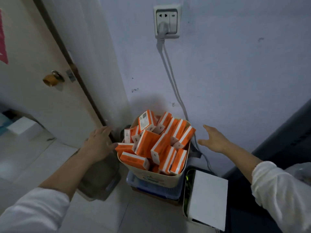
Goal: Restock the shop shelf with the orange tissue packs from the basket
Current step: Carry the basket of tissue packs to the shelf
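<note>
Tissue packs (pixel 151 145) in orange heap the basket (pixel 158 179) atop a blue crate (pixel 151 188), your left hand (pixel 99 142) at its 9 o'clock, right hand (pixel 215 140) at 3 o'clock, both spread wide and holding nothing, wall socket (pixel 167 21) at 12 o'clock.

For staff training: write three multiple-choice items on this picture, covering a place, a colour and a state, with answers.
1. The basket stands on: A a blue crate; B a chair; C a shelf.
2. The tissue packs are: A green; B black; C orange and white.
3. The left hand and right hand are: A gripping packs; B open, holding nothing; C on a door knob.
Answers: 1 A, blue shows beneath it; 2 C, orange faces, white edges; 3 B, fingers spread either side of the basket.
</note>
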Demonstrator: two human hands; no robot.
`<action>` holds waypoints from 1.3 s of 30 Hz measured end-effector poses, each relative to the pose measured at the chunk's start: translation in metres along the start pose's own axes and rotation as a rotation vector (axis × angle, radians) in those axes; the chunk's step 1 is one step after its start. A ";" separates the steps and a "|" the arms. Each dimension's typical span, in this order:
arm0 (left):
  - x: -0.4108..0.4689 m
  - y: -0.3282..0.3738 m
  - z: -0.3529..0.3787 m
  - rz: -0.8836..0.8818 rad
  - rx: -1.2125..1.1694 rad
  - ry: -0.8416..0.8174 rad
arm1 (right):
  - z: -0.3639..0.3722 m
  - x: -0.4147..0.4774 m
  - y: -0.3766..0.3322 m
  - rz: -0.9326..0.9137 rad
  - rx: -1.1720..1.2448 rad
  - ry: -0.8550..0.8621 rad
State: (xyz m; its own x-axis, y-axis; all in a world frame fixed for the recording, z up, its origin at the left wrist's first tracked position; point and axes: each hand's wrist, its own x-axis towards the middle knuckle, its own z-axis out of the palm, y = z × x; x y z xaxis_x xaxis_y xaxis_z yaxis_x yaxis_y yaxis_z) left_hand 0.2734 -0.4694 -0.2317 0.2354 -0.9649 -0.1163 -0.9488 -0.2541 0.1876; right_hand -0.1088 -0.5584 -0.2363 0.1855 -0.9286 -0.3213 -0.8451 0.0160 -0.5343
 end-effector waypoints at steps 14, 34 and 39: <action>0.122 -0.019 0.049 0.124 0.033 -0.149 | 0.073 0.053 0.041 0.480 0.368 -0.040; 0.253 -0.062 0.126 0.151 -0.160 -0.379 | 0.113 0.086 0.013 0.947 1.621 0.447; 0.261 -0.065 0.140 0.093 -0.254 -0.463 | 0.113 0.085 0.008 0.846 1.456 0.488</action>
State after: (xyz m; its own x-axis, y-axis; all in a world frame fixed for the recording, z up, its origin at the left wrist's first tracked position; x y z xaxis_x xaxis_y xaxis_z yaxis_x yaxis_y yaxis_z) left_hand 0.3674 -0.6957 -0.4112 -0.0193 -0.8683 -0.4956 -0.8668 -0.2325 0.4411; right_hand -0.0434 -0.5955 -0.3563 -0.4140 -0.5024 -0.7590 0.5279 0.5468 -0.6499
